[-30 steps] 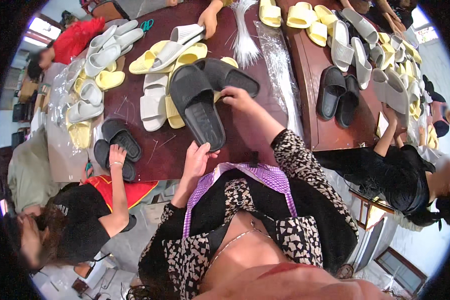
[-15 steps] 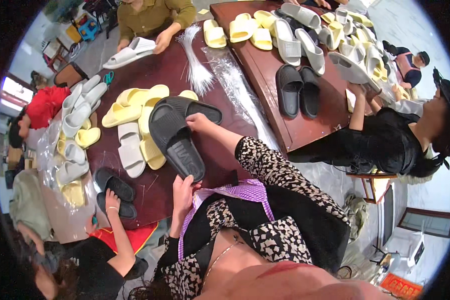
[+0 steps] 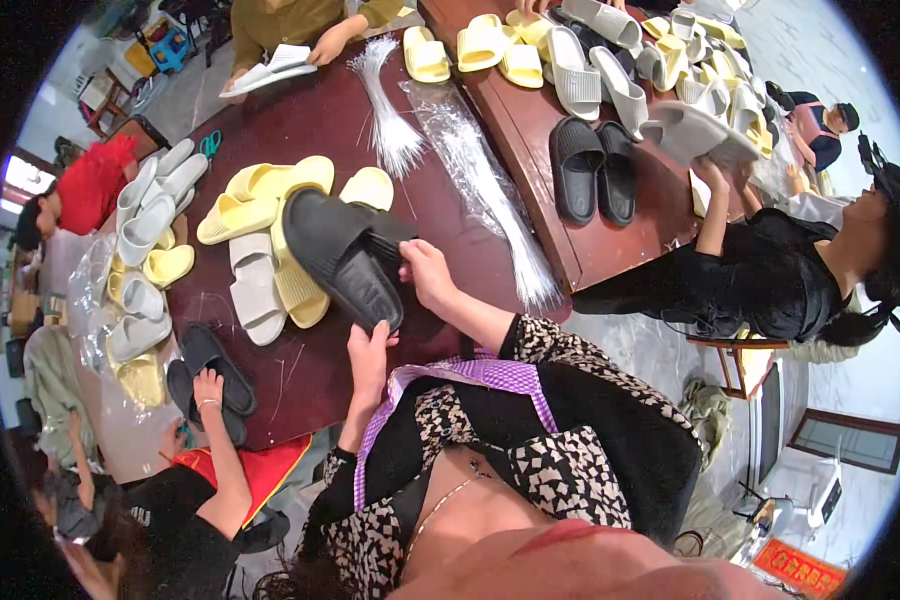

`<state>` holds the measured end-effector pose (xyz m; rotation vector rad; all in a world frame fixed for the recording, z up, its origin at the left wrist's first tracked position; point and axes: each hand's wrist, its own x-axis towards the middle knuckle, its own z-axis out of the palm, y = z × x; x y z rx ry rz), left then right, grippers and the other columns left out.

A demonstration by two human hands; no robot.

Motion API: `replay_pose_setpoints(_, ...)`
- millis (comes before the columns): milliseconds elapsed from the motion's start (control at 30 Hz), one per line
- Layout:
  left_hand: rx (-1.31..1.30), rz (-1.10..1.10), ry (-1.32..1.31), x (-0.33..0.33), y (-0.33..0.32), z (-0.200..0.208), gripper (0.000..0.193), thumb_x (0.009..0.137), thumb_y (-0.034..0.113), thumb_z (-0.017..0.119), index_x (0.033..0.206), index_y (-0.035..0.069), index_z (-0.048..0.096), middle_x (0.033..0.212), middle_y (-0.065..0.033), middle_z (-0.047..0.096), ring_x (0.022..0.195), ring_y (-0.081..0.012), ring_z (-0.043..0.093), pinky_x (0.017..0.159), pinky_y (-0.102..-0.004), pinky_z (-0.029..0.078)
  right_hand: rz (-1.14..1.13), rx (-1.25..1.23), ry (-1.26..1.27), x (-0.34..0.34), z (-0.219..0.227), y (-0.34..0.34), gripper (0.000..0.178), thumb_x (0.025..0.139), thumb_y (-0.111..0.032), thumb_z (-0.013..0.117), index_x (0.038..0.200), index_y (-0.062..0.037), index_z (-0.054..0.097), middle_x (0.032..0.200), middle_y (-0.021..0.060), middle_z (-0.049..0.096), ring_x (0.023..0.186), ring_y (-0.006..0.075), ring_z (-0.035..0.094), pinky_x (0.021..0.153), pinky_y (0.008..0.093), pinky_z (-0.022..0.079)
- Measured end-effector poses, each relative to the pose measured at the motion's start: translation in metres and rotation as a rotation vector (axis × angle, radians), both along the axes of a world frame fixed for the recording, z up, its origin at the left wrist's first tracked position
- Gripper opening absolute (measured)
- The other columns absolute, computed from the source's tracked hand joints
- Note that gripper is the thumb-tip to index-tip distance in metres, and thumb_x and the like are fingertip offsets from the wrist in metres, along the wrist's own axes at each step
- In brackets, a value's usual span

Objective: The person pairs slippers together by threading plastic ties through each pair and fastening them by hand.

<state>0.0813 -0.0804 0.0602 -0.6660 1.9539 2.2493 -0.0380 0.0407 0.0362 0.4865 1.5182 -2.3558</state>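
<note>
So, my left hand (image 3: 368, 358) pinches near end of black slipper (image 3: 322, 242); right hand (image 3: 430, 275) grips second slipper (image 3: 391, 229) behind; grey slipper (image 3: 258, 292) lies left of fingers.

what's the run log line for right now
left hand: holds black slipper | right hand: at slipper's side | near: yellow slippers, grey slipper

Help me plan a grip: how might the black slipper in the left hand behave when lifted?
The black slipper looks thick and moulded, so probably bends little. Its toe end may dip, as the left hand grips the heel.
</note>
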Motion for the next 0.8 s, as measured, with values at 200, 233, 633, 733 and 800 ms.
replay_pose_setpoints(200, 0.002, -0.096, -0.012, 0.001, 0.016, -0.01, 0.017, 0.085, 0.011, 0.054, 0.094, -0.003, 0.053, 0.083, -0.0077, 0.061, 0.068, -0.0126, 0.06, 0.058, -0.0246, 0.05, -0.243, -0.113, -0.025, 0.005, -0.007, 0.024, 0.008, 0.083, -0.013, 0.055, 0.08, -0.006, 0.053, 0.064, -0.0008, 0.048, 0.054, 0.0092, 0.048, 0.05, 0.0244, 0.039)
replay_pose_setpoints(233, 0.005, -0.086, -0.017, 0.002, 0.016, -0.014, 0.017, 0.085, 0.011, 0.054, 0.094, -0.003, 0.053, 0.083, -0.0077, 0.061, 0.068, -0.0126, 0.06, 0.058, -0.0246, 0.05, -0.234, -0.109, -0.031, 0.007, -0.006, 0.024, 0.008, 0.083, -0.013, 0.055, 0.08, -0.006, 0.053, 0.064, -0.0008, 0.048, 0.054, 0.0092, 0.048, 0.05, 0.0244, 0.039)
replay_pose_setpoints(633, -0.011, -0.207, -0.115, 0.004, 0.028, -0.035, 0.022, 0.081, 0.012, 0.06, 0.093, -0.003, 0.051, 0.079, -0.0087, 0.062, 0.063, -0.0123, 0.06, 0.054, -0.0246, 0.05, -0.125, 0.463, 0.123, 0.008, -0.039, 0.027, 0.021, 0.074, -0.013, 0.064, 0.08, 0.0029, 0.052, 0.071, 0.0037, 0.055, 0.065, 0.0152, 0.05, 0.061, 0.0302, 0.042)
replay_pose_setpoints(733, -0.018, -0.279, -0.07, 0.002, 0.031, -0.04, 0.028, 0.08, 0.014, 0.062, 0.099, -0.004, 0.051, 0.078, -0.0093, 0.062, 0.066, -0.0127, 0.061, 0.056, -0.0248, 0.05, -0.081, 0.639, 0.114, 0.004, -0.029, 0.034, 0.021, 0.073, -0.014, 0.064, 0.077, 0.0032, 0.052, 0.068, 0.0042, 0.054, 0.063, 0.0137, 0.048, 0.06, 0.0297, 0.041)
replay_pose_setpoints(800, -0.081, -0.34, -0.029, -0.001, 0.032, -0.043, 0.028, 0.082, 0.014, 0.061, 0.101, -0.003, 0.051, 0.08, -0.0085, 0.061, 0.067, -0.013, 0.06, 0.057, -0.0252, 0.05, -0.12, 0.662, 0.133, 0.0, -0.025, 0.037, 0.018, 0.074, -0.012, 0.063, 0.075, 0.0021, 0.052, 0.066, 0.0034, 0.052, 0.062, 0.0125, 0.047, 0.059, 0.0283, 0.04)
